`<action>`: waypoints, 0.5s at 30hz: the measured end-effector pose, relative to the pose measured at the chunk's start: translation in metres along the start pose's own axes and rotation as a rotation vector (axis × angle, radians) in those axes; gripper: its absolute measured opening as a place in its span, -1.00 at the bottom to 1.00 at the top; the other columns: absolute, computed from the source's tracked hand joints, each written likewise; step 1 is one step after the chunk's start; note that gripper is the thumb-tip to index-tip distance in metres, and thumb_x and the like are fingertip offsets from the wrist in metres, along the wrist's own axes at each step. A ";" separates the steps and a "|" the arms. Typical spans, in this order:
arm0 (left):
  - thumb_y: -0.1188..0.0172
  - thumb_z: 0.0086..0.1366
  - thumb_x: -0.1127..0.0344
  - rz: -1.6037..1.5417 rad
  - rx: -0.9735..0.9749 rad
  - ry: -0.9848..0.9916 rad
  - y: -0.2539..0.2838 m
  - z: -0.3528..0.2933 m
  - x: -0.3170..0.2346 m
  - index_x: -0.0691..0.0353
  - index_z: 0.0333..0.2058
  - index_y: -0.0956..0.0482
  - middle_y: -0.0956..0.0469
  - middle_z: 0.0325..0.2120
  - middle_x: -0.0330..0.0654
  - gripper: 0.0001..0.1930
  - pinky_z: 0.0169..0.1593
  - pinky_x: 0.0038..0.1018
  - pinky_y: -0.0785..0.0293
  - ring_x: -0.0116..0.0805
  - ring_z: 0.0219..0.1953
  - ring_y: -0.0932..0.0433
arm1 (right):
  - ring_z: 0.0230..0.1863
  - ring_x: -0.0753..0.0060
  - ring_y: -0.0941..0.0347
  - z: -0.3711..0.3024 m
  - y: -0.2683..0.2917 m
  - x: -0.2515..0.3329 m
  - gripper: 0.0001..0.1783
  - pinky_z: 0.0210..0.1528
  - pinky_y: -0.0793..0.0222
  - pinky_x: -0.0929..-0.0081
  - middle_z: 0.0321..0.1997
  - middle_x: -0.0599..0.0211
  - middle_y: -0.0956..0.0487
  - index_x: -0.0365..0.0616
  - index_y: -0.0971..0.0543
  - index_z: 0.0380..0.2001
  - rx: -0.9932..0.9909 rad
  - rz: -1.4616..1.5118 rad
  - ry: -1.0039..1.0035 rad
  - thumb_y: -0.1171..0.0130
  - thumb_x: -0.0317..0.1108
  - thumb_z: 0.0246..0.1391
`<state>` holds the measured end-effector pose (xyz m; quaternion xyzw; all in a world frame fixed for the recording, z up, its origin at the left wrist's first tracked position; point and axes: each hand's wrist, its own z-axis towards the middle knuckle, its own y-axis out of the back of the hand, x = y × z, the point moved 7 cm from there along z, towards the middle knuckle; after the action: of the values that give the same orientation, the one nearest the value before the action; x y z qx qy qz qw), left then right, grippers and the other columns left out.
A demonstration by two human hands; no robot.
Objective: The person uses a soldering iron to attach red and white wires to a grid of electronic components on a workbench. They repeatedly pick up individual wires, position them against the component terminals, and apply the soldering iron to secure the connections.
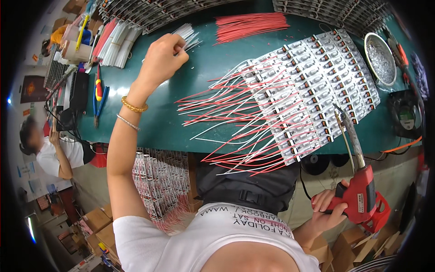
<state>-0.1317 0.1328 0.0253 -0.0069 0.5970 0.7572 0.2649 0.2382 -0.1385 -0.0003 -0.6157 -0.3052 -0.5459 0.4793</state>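
Observation:
My right hand (330, 205) grips a red trigger-style soldering gun (364, 195). Its long metal tip and a thin feed tube reach up over a panel of small silvery boards (312, 86) lying at a slant on the green table. Many red and white wires (235, 118) fan out from the left part of that panel, some hanging past the table edge. At the far left my left hand (164, 56) is closed, fingertips pinched together beside a small pile of white wires (186, 36). Whatever lies between those fingertips is hidden.
Red wires (250, 26) lie at the back. Pliers (99, 104) and white wire bundles (118, 45) are on the left. An oval bowl (380, 59) and a black device (405, 114) stand right. More wired panels (161, 181) sit below the table; a co-worker (56, 152) sits left.

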 end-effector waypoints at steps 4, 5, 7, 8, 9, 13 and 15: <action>-0.15 0.08 0.40 -0.058 -0.048 0.003 0.007 0.000 0.000 0.34 -0.43 -0.51 -0.52 -0.54 -0.07 -0.89 -0.33 -0.41 -0.43 -0.21 -0.47 -0.52 | -0.82 0.58 -0.13 -0.002 0.003 0.001 -0.25 -0.67 -0.17 0.59 -0.80 0.44 -0.22 -0.42 -0.13 0.09 0.011 -0.005 0.010 0.08 0.10 0.16; -0.15 0.11 0.39 -0.073 -0.082 0.017 0.011 -0.001 -0.002 0.33 -0.43 -0.52 -0.53 -0.54 -0.07 -0.88 -0.33 -0.42 -0.43 -0.21 -0.48 -0.52 | -0.82 0.58 -0.13 -0.003 0.003 0.002 -0.24 -0.67 -0.17 0.59 -0.80 0.45 -0.22 -0.42 -0.13 0.10 0.005 -0.007 0.010 0.08 0.11 0.16; -0.17 0.18 0.36 -0.114 -0.139 0.067 0.017 -0.003 -0.011 0.33 -0.42 -0.53 -0.53 -0.58 -0.14 -0.86 -0.36 -0.50 -0.41 -0.33 -0.49 -0.52 | -0.81 0.59 -0.13 -0.004 0.002 0.004 -0.28 -0.68 -0.17 0.60 -0.79 0.46 -0.22 -0.41 -0.14 0.09 0.014 -0.001 0.032 0.11 0.08 0.18; -0.17 0.17 0.36 -0.209 -0.111 0.114 0.017 -0.004 -0.018 0.34 -0.43 -0.53 -0.53 -0.58 -0.17 -0.87 -0.37 -0.53 -0.40 -0.39 -0.50 -0.50 | -0.81 0.60 -0.13 -0.003 0.001 0.004 -0.32 -0.68 -0.16 0.61 -0.78 0.46 -0.22 -0.39 -0.15 0.09 0.028 0.008 0.055 0.13 0.05 0.20; -0.18 0.17 0.37 -0.305 -0.082 0.164 0.018 -0.005 -0.027 0.34 -0.43 -0.53 -0.52 -0.58 -0.20 -0.87 -0.38 -0.56 -0.38 -0.44 -0.50 -0.49 | -0.80 0.61 -0.13 -0.003 0.000 0.006 -0.36 -0.69 -0.16 0.62 -0.76 0.47 -0.21 -0.38 -0.16 0.09 0.043 0.013 0.078 0.15 0.02 0.22; -0.20 0.16 0.40 -0.711 0.130 0.228 0.007 -0.015 -0.086 0.37 -0.45 -0.52 -0.49 -0.56 -0.31 -0.87 -0.40 -0.64 -0.34 -0.60 -0.50 -0.41 | -0.78 0.60 -0.15 -0.011 0.009 0.007 -0.27 -0.67 -0.18 0.61 -0.76 0.49 -0.24 -0.39 -0.14 0.12 0.008 -0.022 0.026 0.12 0.09 0.18; -0.21 0.16 0.41 -0.755 0.225 0.169 -0.002 -0.023 -0.130 0.37 -0.46 -0.52 -0.49 -0.55 -0.32 -0.87 -0.38 -0.64 -0.33 -0.59 -0.50 -0.41 | -0.79 0.60 -0.15 -0.015 0.013 0.008 -0.23 -0.67 -0.18 0.62 -0.77 0.50 -0.23 -0.40 -0.14 0.11 -0.004 -0.042 0.023 0.10 0.14 0.16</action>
<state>-0.0266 0.0615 0.0596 -0.2589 0.6514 0.5334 0.4734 0.2458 -0.1575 0.0029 -0.6039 -0.3113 -0.5635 0.4700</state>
